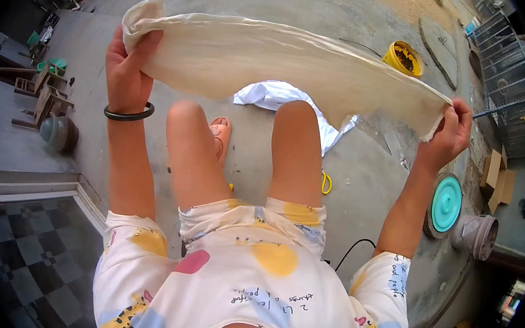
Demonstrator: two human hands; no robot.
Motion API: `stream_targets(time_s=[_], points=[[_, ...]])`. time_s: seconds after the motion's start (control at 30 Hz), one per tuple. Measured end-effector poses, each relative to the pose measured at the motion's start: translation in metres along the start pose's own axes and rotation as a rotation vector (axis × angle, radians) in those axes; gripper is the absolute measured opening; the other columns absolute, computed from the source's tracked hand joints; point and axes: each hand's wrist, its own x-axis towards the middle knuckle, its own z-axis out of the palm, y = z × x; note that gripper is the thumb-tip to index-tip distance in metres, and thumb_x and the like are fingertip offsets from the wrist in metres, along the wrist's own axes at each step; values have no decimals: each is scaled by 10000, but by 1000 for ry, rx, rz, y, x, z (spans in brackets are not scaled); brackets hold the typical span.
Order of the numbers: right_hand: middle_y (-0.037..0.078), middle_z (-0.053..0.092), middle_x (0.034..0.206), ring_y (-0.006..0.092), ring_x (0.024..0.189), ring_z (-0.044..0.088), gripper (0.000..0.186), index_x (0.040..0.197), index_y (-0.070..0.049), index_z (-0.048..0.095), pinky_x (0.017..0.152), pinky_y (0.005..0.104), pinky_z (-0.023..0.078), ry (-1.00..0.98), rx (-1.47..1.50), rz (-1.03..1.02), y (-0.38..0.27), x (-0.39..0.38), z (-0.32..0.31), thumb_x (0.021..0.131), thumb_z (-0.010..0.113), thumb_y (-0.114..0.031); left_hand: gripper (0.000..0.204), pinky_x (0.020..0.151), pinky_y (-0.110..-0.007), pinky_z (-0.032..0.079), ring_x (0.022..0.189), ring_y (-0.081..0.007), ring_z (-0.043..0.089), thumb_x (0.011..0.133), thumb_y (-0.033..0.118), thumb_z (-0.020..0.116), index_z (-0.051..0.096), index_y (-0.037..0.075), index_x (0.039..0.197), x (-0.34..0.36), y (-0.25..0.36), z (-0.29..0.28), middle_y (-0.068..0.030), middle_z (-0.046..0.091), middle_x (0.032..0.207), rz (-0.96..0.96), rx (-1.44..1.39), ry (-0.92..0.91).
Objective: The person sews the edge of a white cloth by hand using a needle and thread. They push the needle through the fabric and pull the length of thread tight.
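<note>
A long strip of cream-coloured cloth (254, 56) is stretched between my two hands, in front of my knees. My left hand (130, 69) pinches its left end, where the fabric bunches up above the fingers. At the far right end, the fingers of my right hand (447, 132) are closed on the cloth's corner. The lower edge hangs unevenly. Partly hidden behind it, a white sheet of cloth or plastic (269, 94) lies on the ground between and beyond my knees. Yellow-handled scissors (326, 183) rest beside my right knee, their blades out of sight.
A yellow bucket (405, 57) with dark contents stands beyond the cloth's right half. To the right are a turquoise lid (446, 204), a dirty pail (475, 236), cardboard (496, 180) and a metal rack (515, 71). Wooden stools (48, 96) and a round pot (58, 133) stand at left.
</note>
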Motion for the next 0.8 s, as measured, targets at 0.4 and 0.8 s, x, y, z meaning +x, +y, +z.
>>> stream_targets(time_s=[0.4, 0.8], points=[[15, 425, 820, 100, 768, 388, 65, 808, -28, 493, 697, 232, 294, -797, -13, 437, -17, -137, -73, 784, 544, -61, 187, 675, -222, 423, 795, -78, 529, 906, 3, 649, 592, 51, 1078, -282, 28, -177, 6, 575, 949, -473, 110, 124], [25, 421, 837, 107, 770, 408, 66, 836, -8, 492, 697, 220, 304, -840, -260, 162, -30, -121, -75, 801, 489, 48, 309, 719, -364, 487, 805, -257, 609, 763, 143, 782, 606, 55, 1001, -301, 5, -44, -100, 608, 914, -119, 1283, -329]])
